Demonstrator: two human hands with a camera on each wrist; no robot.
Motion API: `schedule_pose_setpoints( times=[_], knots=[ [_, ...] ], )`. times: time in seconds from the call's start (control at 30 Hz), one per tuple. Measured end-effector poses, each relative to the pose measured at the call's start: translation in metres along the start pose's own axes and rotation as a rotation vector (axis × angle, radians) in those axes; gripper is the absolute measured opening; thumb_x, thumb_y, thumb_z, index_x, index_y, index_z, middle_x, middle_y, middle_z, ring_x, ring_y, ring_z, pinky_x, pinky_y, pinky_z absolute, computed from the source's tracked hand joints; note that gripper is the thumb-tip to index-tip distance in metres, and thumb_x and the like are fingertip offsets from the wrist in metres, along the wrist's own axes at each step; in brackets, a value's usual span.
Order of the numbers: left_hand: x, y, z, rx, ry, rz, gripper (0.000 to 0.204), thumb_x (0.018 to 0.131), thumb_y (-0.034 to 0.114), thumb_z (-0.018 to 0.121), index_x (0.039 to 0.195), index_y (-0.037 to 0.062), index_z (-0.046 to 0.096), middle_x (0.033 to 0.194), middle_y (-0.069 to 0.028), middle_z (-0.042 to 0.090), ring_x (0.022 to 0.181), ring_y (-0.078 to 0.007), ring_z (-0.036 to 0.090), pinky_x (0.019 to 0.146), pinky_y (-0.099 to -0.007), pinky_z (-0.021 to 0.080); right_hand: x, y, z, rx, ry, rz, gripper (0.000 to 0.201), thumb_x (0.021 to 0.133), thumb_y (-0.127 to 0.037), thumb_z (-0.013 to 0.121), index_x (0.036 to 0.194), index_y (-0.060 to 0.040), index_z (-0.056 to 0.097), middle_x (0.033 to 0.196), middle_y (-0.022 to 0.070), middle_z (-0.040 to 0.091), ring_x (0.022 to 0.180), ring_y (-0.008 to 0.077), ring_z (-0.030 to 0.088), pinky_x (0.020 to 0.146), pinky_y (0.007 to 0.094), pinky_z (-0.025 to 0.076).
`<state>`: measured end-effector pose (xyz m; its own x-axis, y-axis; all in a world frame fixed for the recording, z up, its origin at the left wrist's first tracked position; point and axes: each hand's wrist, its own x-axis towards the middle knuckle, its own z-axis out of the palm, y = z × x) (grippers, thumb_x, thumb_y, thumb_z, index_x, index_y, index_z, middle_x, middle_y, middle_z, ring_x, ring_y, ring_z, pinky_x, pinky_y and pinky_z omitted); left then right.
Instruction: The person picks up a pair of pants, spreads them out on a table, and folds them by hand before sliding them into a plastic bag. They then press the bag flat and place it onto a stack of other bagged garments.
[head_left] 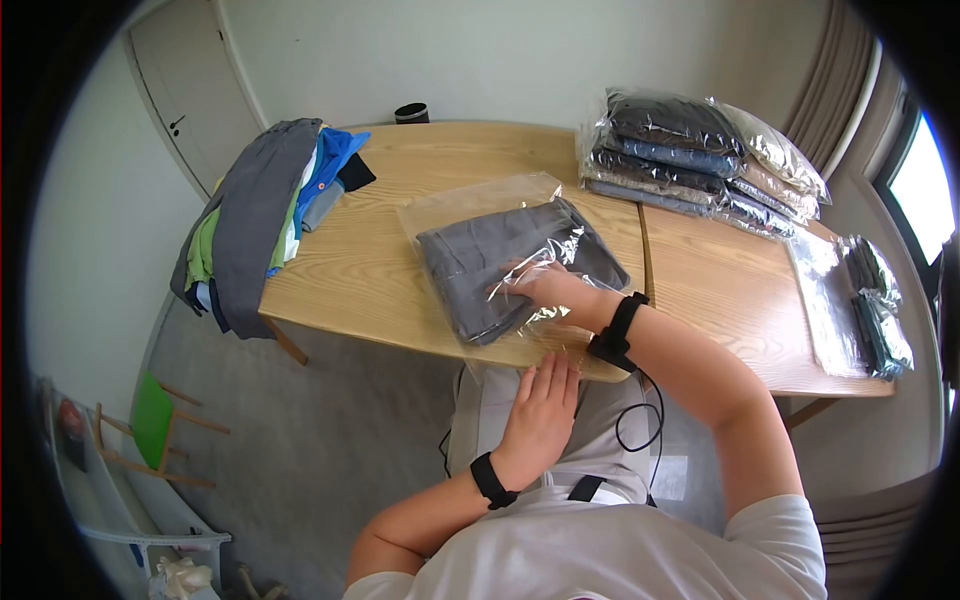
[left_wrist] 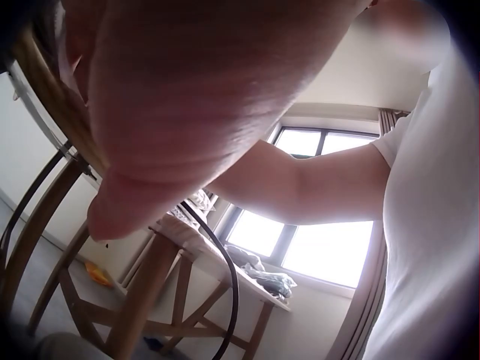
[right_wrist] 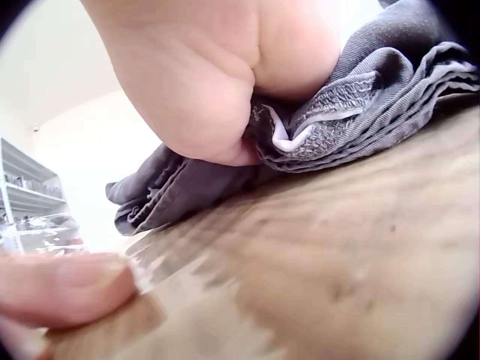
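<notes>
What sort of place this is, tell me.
Probably a room used for packing clothes: it shows in the pile of loose clothes, the stack of bagged clothes and the flat clear plastic.

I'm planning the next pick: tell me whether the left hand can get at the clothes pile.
Probably, with a lean: between the left hand and the clothes pile on the table, nothing seems to block the way.
</notes>
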<state>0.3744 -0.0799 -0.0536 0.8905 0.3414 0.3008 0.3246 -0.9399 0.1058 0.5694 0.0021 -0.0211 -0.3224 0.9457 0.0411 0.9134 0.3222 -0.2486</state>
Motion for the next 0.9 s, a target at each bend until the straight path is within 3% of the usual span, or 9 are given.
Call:
schedule_pose_setpoints(
  times=[0.23,0.27,0.4,0.5,0.57,0.7,0.77,0.8,0.9],
  knots=[
    [-0.001,0.003,0.004,0.025,0.013,-0.012,0.074,0.075,0.027,0.07,0.134,-0.0057,0.038,0.141,-0.0233,0.037,0.131,-0.0344,0.036,0.107,-0.0457,0.029,0.027,-0.004,-0.013,-0.131,-0.005,0.128,0.066,0.075,-0.01,0.065,0.135,-0.0317,0.048,0.144,0.0104,0.039,0.133,0.0308,0.038,0.102,0.0634,0.03],
    [-0.002,0.003,0.003,0.03,0.011,-0.005,0.075,0.076,0.027,0.07,0.135,-0.0061,0.038,0.141,-0.0236,0.037,0.131,-0.0347,0.036,0.107,-0.0459,0.028,0.033,0.013,0.004,-0.238,0.098,0.116,0.064,0.074,-0.011,0.067,0.132,-0.0307,0.05,0.141,0.0104,0.043,0.131,0.0307,0.04,0.104,0.0555,0.035],
    [-0.002,0.001,0.003,0.067,0.01,0.011,0.075,0.076,0.027,0.069,0.135,-0.0066,0.037,0.142,-0.0242,0.036,0.132,-0.0351,0.035,0.108,-0.0462,0.028,0.044,0.003,-0.011,-0.087,0.041,0.006,0.06,0.071,-0.007,0.069,0.127,-0.0254,0.056,0.133,0.0112,0.049,0.121,0.0316,0.049,0.099,0.0377,0.043],
    [-0.001,0.002,0.006,0.055,0.005,0.003,0.076,0.075,0.027,0.07,0.135,-0.0067,0.037,0.142,-0.0245,0.036,0.133,-0.0351,0.035,0.109,-0.0465,0.027,0.045,-0.005,-0.008,-0.105,0.141,-0.171,0.05,0.075,-0.001,0.06,0.121,-0.0218,0.061,0.123,0.0096,0.056,0.113,0.0292,0.055,0.094,0.0381,0.046],
    [-0.003,0.0,0.007,0.058,0.008,0.008,0.077,0.075,0.027,0.07,0.135,-0.0067,0.036,0.142,-0.0245,0.035,0.133,-0.0351,0.034,0.109,-0.0466,0.027,0.046,0.001,-0.001,-0.127,0.173,-0.255,0.054,0.075,-0.005,0.063,0.126,-0.0238,0.058,0.127,0.0106,0.054,0.119,0.0293,0.052,0.1,0.0383,0.041],
    [-0.003,0.0,0.007,0.031,0.004,0.01,0.078,0.075,0.028,0.07,0.136,-0.0069,0.036,0.143,-0.0246,0.034,0.134,-0.0349,0.033,0.109,-0.0464,0.026,0.045,-0.002,-0.023,-0.348,-0.079,-0.07,0.057,0.081,-0.021,0.06,0.137,-0.0215,0.047,0.139,0.0143,0.045,0.136,0.0274,0.034,0.112,0.0348,0.026],
    [-0.003,0.001,0.007,0.064,-0.002,0.011,0.077,0.075,0.029,0.069,0.136,-0.0068,0.036,0.143,-0.0244,0.035,0.134,-0.0349,0.033,0.109,-0.0464,0.026,0.048,0.005,-0.029,0.368,-0.13,0.159,0.05,0.088,-0.021,0.05,0.137,-0.0107,0.046,0.142,0.0146,0.043,0.136,0.0309,0.032,0.112,0.0363,0.027],
    [-0.003,0.001,0.007,0.094,-0.006,0.01,0.077,0.076,0.03,0.069,0.136,-0.0068,0.036,0.143,-0.0242,0.035,0.134,-0.0349,0.034,0.109,-0.0464,0.027,0.052,0.009,-0.03,0.363,-0.13,0.161,0.05,0.088,-0.021,0.05,0.137,-0.0107,0.046,0.142,0.0146,0.043,0.136,0.0309,0.032,0.112,0.0363,0.027],
    [-0.001,0.002,0.007,0.107,-0.022,0.014,0.076,0.077,0.031,0.067,0.135,-0.0068,0.037,0.142,-0.0239,0.036,0.133,-0.0355,0.034,0.108,-0.0467,0.028,0.067,0.04,-0.01,0.357,0.301,0.221,0.054,0.088,-0.029,0.047,0.134,-0.0014,0.045,0.142,0.0218,0.04,0.134,0.0342,0.035,0.111,0.0365,0.028]
  ],
)
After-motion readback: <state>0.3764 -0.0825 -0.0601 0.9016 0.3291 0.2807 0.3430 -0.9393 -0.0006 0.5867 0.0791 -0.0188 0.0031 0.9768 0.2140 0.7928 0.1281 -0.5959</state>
